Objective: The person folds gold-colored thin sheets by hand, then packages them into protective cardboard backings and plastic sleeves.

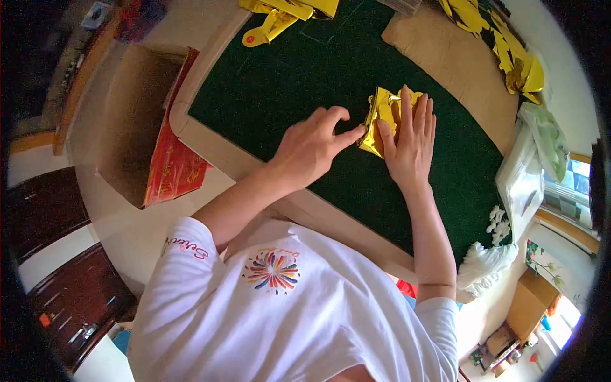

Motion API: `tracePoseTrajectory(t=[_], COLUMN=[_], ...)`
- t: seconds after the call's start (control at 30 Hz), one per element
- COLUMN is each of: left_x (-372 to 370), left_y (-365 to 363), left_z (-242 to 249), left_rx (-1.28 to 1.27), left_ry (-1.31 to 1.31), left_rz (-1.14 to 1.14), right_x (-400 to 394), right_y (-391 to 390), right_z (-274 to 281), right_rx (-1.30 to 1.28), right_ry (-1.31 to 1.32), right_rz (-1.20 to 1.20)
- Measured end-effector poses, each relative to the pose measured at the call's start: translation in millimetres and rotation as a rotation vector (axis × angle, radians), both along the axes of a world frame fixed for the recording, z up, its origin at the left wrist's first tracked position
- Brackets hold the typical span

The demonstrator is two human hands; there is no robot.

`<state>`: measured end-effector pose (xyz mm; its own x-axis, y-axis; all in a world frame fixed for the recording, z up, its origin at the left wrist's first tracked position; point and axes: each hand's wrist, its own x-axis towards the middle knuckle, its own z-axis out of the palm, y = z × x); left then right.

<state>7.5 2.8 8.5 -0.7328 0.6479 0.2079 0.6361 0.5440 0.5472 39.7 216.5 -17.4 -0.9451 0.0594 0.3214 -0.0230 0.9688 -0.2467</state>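
Note:
A stack of shiny gold foil sheets (373, 141) lies on the dark green tabletop, its left edge uneven and slightly raised. My right hand (410, 143) rests flat on top of the stack, fingers extended upward and thumb spread to the left. At the left edge of the foil is my left hand (312, 146). Its lowest outstretched digit touches that edge, while the other fingers curl above it with a gap between. Nothing is gripped in either hand. Part of the foil is hidden under my right palm.
More gold foil pieces (270, 28) lie at the table's far left, with others (519, 63) at the far right. Brown cardboard (452, 63) spans the back. White plastic bags (487, 267) sit at the right edge. An open red cardboard box (172, 165) stands left of the table.

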Motion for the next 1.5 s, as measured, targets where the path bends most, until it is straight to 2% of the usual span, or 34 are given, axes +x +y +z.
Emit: tracePoseTrajectory(t=[0.07,0.4,0.47,0.57,0.7,0.8,0.97,1.17,1.37,1.5], left_x=[-11,-49,-58,-62,-56,-55,-54,-58,-54,-55], left_y=[-3,5,9,9,-5,-13,-6,1,-17,-6], left_z=[-8,-5,0,4,-1,-4,-1,0,-4,-2], left_rx=[-0.133,-0.159,-0.309,-0.350,-0.272,-0.213,-0.242,-0.309,-0.197,-0.229], left_ry=[0.248,0.394,0.428,0.393,0.382,0.227,0.359,0.391,0.354,0.377], left_rz=[-0.130,-0.396,-0.522,-0.572,-0.513,-0.448,-0.480,-0.539,-0.432,-0.445], right_x=[0,2,1,0,1,1,0,1,4,2], right_y=[0,-2,-2,-2,-2,-1,-2,-4,-3,-3], right_z=[0,3,3,3,3,3,3,2,2,1], right_rx=[0.003,0.008,0.008,0.010,0.007,0.007,0.010,0.011,0.016,0.031], right_ry=[-0.001,-0.054,-0.051,-0.020,-0.025,-0.040,-0.040,-0.031,-0.057,-0.058], right_rz=[0.003,-0.008,-0.005,0.005,0.001,-0.011,-0.001,-0.006,-0.028,-0.020])
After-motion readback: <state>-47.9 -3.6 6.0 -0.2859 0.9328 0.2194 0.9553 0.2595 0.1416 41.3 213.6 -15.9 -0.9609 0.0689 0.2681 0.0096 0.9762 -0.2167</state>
